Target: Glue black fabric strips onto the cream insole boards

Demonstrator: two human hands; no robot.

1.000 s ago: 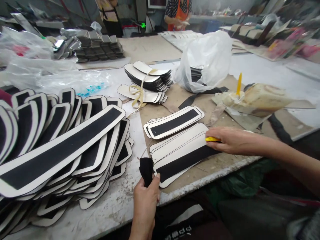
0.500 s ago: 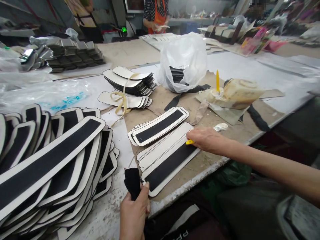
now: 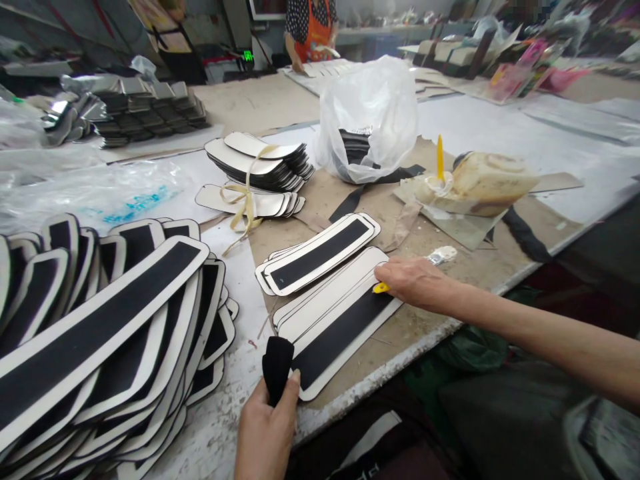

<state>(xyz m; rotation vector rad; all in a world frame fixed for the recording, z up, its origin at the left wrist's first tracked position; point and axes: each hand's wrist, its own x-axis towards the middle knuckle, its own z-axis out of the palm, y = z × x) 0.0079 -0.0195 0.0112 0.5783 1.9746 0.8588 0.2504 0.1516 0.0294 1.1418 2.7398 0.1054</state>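
Note:
My left hand [image 3: 267,423] is closed around a bundle of black strips [image 3: 278,363], its thumb at the near left end of a white strap-shaped piece [image 3: 313,393]. Along that piece lies a black strip [image 3: 340,337]. At the strip's far end my right hand [image 3: 417,280] is closed on a brush [image 3: 443,255]; the yellow handle pokes out to the left and the white-coated bristles point right. Beside the piece lie overlapping plain white pieces [image 3: 327,293]. Just behind them is a small stack of white pieces with a black strip [image 3: 323,255] on top.
A large pile of black-and-white pieces [image 3: 100,340] fills the left. Behind are a tied bundle [image 3: 260,160], a plastic bag [image 3: 370,113] holding black strips, and a stained glue container [image 3: 490,183] with a yellow handle upright beside it. Another person [image 3: 311,33] stands across the table.
My left hand has shifted slightly right with the black strips, which now overlap the end of the white piece. My right hand stays nearly in place. The person opposite has lowered a hand to the table.

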